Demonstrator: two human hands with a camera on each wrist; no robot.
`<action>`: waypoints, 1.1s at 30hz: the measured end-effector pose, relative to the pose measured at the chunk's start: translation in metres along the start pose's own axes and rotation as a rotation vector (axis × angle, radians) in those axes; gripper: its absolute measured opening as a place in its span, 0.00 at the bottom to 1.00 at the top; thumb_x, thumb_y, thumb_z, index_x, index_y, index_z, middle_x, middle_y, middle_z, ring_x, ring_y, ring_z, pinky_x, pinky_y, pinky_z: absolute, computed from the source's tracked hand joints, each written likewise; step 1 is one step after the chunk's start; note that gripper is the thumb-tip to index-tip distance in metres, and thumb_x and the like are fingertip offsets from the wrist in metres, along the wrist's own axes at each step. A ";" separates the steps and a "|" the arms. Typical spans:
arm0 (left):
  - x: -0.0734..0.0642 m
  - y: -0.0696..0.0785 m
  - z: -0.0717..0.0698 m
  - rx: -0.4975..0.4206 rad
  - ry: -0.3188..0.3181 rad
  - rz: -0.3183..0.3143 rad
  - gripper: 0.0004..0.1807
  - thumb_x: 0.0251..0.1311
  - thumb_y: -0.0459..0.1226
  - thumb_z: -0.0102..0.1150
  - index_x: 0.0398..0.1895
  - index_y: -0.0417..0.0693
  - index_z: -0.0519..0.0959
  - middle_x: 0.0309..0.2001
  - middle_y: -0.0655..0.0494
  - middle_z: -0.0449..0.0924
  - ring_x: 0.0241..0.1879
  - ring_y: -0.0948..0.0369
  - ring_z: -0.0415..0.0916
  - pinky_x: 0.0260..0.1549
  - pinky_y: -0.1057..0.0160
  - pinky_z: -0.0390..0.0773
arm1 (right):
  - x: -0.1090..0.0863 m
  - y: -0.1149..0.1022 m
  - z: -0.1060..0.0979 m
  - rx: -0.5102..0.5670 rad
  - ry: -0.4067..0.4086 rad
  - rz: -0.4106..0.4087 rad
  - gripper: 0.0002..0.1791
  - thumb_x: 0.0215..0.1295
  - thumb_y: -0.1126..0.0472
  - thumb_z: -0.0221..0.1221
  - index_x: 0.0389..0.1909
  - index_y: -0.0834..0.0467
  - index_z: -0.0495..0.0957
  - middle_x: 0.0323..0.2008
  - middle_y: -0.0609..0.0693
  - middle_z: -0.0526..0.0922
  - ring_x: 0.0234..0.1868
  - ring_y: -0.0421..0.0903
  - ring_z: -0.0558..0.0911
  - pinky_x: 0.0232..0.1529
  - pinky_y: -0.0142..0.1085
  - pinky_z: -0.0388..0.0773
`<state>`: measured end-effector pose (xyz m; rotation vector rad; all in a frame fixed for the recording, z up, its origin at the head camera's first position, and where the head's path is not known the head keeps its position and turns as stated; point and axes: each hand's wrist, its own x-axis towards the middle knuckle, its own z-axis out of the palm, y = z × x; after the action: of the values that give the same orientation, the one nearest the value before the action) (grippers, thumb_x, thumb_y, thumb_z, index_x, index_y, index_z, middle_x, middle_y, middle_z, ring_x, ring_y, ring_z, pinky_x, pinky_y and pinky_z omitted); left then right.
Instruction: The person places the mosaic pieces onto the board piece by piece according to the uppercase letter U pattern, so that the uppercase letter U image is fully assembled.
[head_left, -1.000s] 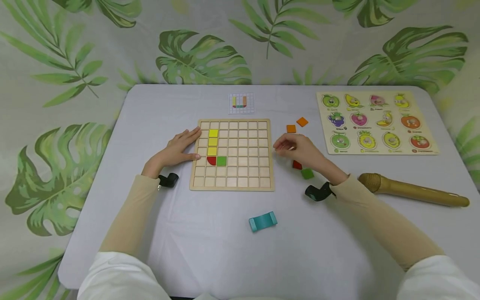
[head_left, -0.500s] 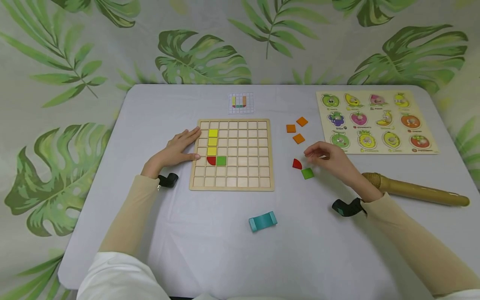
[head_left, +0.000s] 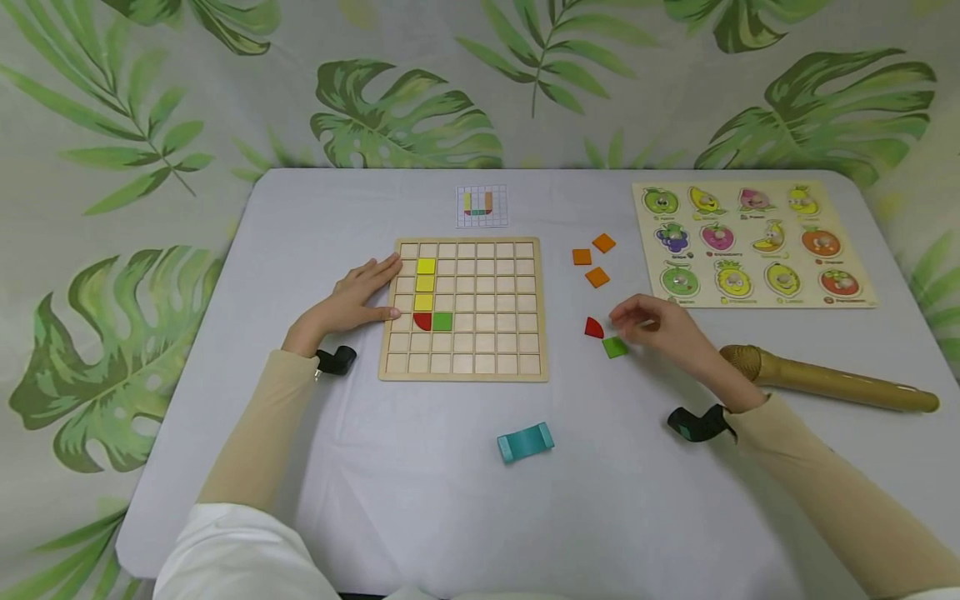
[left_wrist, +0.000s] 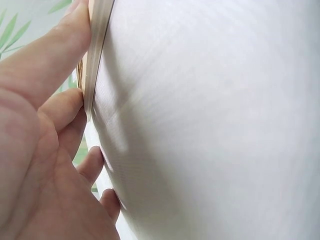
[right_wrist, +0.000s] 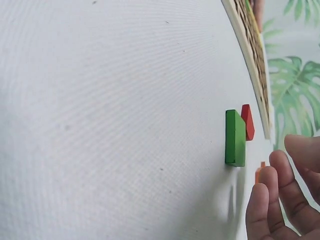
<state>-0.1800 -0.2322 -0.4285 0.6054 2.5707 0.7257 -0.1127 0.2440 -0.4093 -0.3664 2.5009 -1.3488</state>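
My left hand [head_left: 348, 302] rests on the left edge of a wooden grid board [head_left: 486, 342], fingers spread. In the left wrist view its thumb and a finger touch the board's edge. Three yellow squares [head_left: 425, 284], a red quarter-circle tile [head_left: 423, 322] and a green square [head_left: 443, 322] sit in the board's cells. Right of the board, my right hand [head_left: 660, 329] hovers with loosely bent fingers beside a loose green square tile [head_left: 615, 347]. A second red quarter-circle [head_left: 593, 327] lies against that tile's corner. In the right wrist view, nothing shows between the right fingers [right_wrist: 286, 175].
Three orange squares [head_left: 597, 277] lie behind the red piece. A pattern card [head_left: 482, 207] is behind the board. Farther right are a fruit puzzle board [head_left: 720, 267] and a gold microphone [head_left: 832, 382]. A teal bridge-shaped block [head_left: 526, 442] lies in front.
My right hand has moved from the board's right edge rightward and nearer me, to beside the loose green tile. The third orange square came into view. My left hand stayed put.
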 end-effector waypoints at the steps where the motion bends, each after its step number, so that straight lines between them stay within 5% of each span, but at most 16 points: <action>1: 0.000 0.000 0.000 0.000 0.000 0.000 0.47 0.62 0.50 0.60 0.77 0.50 0.44 0.77 0.55 0.35 0.73 0.48 0.29 0.63 0.36 0.35 | 0.000 0.000 0.001 0.000 -0.001 0.000 0.11 0.64 0.70 0.58 0.47 0.66 0.78 0.43 0.59 0.81 0.40 0.45 0.76 0.41 0.26 0.72; 14: 0.000 0.002 -0.002 -0.001 -0.004 -0.002 0.47 0.63 0.48 0.59 0.77 0.48 0.43 0.77 0.54 0.35 0.73 0.47 0.28 0.63 0.35 0.35 | -0.002 0.003 0.008 -0.118 -0.014 -0.038 0.13 0.54 0.77 0.63 0.41 0.66 0.79 0.39 0.57 0.81 0.41 0.50 0.76 0.41 0.29 0.73; 23: -0.001 0.002 0.000 -0.008 0.005 -0.002 0.47 0.63 0.49 0.60 0.77 0.49 0.44 0.77 0.55 0.36 0.73 0.48 0.29 0.63 0.35 0.36 | -0.002 0.005 0.013 -0.201 0.000 -0.047 0.13 0.50 0.80 0.64 0.37 0.64 0.79 0.36 0.55 0.81 0.38 0.50 0.75 0.43 0.42 0.74; 33: 0.000 0.001 -0.001 -0.002 -0.002 0.000 0.47 0.63 0.48 0.59 0.77 0.48 0.44 0.77 0.54 0.35 0.73 0.47 0.28 0.63 0.36 0.35 | -0.002 0.003 0.013 -0.181 -0.022 -0.049 0.12 0.50 0.79 0.62 0.35 0.64 0.79 0.34 0.53 0.80 0.35 0.48 0.73 0.37 0.30 0.71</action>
<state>-0.1799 -0.2317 -0.4266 0.6047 2.5681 0.7277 -0.1071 0.2365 -0.4188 -0.4801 2.6192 -1.1308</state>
